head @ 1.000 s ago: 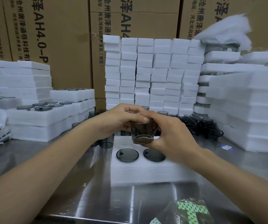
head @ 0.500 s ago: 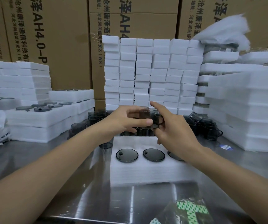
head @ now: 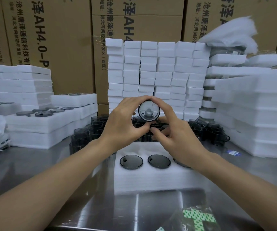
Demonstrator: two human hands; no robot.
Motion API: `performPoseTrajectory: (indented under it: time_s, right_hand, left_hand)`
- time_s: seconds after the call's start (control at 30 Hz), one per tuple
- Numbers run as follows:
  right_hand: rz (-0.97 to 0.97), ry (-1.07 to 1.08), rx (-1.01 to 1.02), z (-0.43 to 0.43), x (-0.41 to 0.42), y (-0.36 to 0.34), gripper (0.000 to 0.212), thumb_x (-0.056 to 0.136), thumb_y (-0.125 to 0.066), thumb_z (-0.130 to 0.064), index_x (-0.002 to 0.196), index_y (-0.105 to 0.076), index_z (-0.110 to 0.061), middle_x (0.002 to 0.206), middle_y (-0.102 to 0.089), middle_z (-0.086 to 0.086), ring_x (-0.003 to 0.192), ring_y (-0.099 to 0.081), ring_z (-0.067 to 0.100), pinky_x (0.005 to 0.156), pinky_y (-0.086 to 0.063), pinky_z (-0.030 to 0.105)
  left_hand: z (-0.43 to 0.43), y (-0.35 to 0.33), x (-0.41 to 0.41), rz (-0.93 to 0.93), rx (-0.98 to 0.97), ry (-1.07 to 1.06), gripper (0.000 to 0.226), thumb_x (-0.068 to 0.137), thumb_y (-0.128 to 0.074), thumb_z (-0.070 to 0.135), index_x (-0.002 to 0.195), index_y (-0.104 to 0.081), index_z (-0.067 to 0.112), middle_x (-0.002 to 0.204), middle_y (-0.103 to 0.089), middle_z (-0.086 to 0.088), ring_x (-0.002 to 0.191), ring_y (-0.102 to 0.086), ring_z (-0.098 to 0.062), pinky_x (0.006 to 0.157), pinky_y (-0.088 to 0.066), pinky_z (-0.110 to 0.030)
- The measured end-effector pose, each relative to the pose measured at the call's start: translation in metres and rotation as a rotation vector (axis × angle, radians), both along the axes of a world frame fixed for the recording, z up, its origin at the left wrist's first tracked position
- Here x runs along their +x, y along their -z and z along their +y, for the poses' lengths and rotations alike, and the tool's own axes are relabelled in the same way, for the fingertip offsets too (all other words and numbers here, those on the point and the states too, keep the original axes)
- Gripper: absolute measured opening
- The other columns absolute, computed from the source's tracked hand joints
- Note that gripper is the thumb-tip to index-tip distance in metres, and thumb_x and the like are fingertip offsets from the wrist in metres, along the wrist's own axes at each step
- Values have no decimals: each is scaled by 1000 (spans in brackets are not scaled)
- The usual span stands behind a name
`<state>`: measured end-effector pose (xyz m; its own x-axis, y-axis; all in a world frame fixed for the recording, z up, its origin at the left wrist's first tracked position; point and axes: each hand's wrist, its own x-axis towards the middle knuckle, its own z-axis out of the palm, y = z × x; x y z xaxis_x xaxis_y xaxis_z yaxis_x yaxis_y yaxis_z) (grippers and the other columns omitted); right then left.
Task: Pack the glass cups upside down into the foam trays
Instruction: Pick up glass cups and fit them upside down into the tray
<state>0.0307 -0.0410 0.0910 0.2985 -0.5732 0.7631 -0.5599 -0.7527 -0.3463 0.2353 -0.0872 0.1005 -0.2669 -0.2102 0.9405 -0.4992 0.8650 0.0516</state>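
Smoke-grey glass cup (head: pixel 149 110), tipped on its side with one round end towards the head camera, is held up above the far edge of a white foam tray with round pockets (head: pixel 151 179) on a brushed-steel bench (head: pixel 51 172). Which end faces the lens cannot be told.

The left hand (head: pixel 124 124) has its forefinger over the top of the cup and its thumb beneath. The right hand (head: pixel 179 137) curls a forefinger round the opposite side, so both grips are closed on the one cup.

In the tray's near row, two seated cups (head: pixel 131 162) show dark round bases flush with the foam. A third is partly hidden under the right wrist. Behind the tray stands a crowd of loose grey cups (head: pixel 91 130), and stacks of white foam (head: pixel 251 114) rise to the tray's right.

The step in hand looks like turning the cup over before setting it in. It would go best with the mouth brought fully downward while the cup is clear of the tray, both grips on the walls. It should then go straight down into a free pocket and be pressed level until its base matches its neighbours. Glass knocking the seated cups is the likely risk.
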Motion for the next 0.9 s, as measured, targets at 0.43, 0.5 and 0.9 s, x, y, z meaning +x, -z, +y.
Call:
performPoseTrajectory:
  time_s: [0.43,0.5,0.9]
  right_hand:
    - [-21,80,-180,8,3,-1,42,106,-65,-23,145,-52,-36,99,-75,-21,78,-76,4,72,-62,46]
    - [6,127,-173,9,5,-2,41,106,-65,-27,145,-54,-32,95,-73,-20,75,-74,5,71,-61,46]
    - [-229,81,228,-7,0,1,41,91,-67,-73,112,-65,-38,87,-78,-13,68,-78,11,78,-61,45]
  left_hand:
    - [4,-14,4,212,502,174,65,86,-70,62,138,-70,25,100,-76,0,101,-71,-18,83,-57,-38]
    - [4,-11,0,226,562,232,58,89,-66,63,131,-73,24,89,-73,-11,89,-71,-22,82,-57,-43]
    - [2,2,-9,164,879,145,100,103,-27,80,74,-75,-3,61,-69,-10,58,-65,-14,73,-46,-33]
